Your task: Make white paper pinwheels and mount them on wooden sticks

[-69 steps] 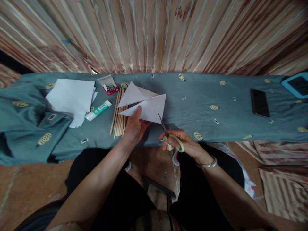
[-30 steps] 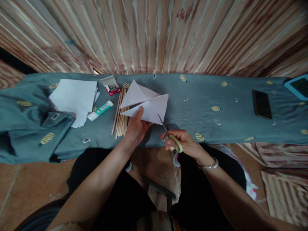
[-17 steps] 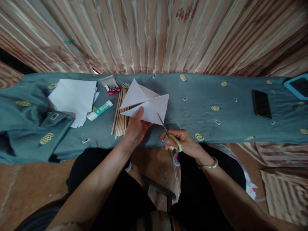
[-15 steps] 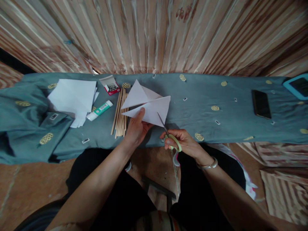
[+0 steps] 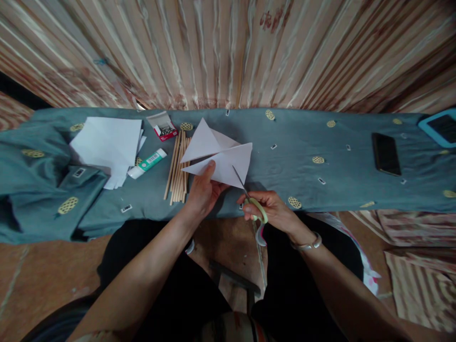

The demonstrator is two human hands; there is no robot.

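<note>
My left hand [image 5: 205,191] pinches a white sheet of paper [image 5: 230,164] along its near side, thumb on top and fingers beneath. A long slit runs into the paper from its left side, parting it into pointed flaps. In my right hand [image 5: 267,209] are scissors [image 5: 257,209] with pale green handles, my fingers in the loops. One blade lies over the paper's lower right part, and the other is hidden, seemingly beneath it. Under the paper's left flaps lies a row of thin wooden sticks [image 5: 176,175].
A cloth-covered table [image 5: 295,175] holds a stack of white paper [image 5: 107,142], a glue stick [image 5: 147,163] and a small open red-and-white box [image 5: 163,127] of small metal pieces at left. A phone [image 5: 386,153] and a blue-framed device [image 5: 441,127] lie at right. A striped curtain [image 5: 213,52] hangs behind.
Almost nothing differs. The paper's left tips and my left hand have shifted very slightly to the right; the scissors stay at the same spot on the paper.
</note>
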